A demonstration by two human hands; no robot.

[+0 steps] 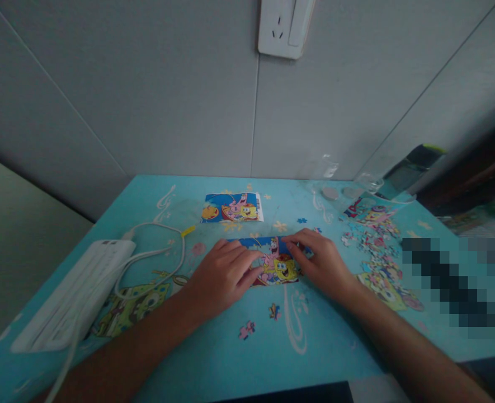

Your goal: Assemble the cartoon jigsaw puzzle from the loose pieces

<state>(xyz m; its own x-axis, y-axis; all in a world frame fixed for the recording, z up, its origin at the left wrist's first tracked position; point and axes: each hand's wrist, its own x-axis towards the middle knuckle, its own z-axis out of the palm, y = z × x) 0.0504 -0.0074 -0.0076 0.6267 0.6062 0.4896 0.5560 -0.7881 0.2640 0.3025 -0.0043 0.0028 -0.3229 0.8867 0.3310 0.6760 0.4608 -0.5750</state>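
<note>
A partly assembled cartoon puzzle [278, 260] lies flat on the light blue table between my hands. My left hand [226, 271] rests over its left part, fingers bent, thumb and fingertips on the pieces. At the upper right edge, my right hand [316, 257] has its thumb and index finger close together on the puzzle; whether a piece is between them is too small to tell. Behind the puzzle lies a reference picture card [234, 207] with the same cartoon. Two loose clumps, a pink one [246, 330] and a multicoloured one [274, 311], sit nearer me.
A pile of loose puzzle pieces [377, 246] spreads at the right, beside a clear bag with a printed card [371, 211]. A white power strip [77, 294] with a looping cable lies at the left. Clear cups [328, 168] stand near the wall.
</note>
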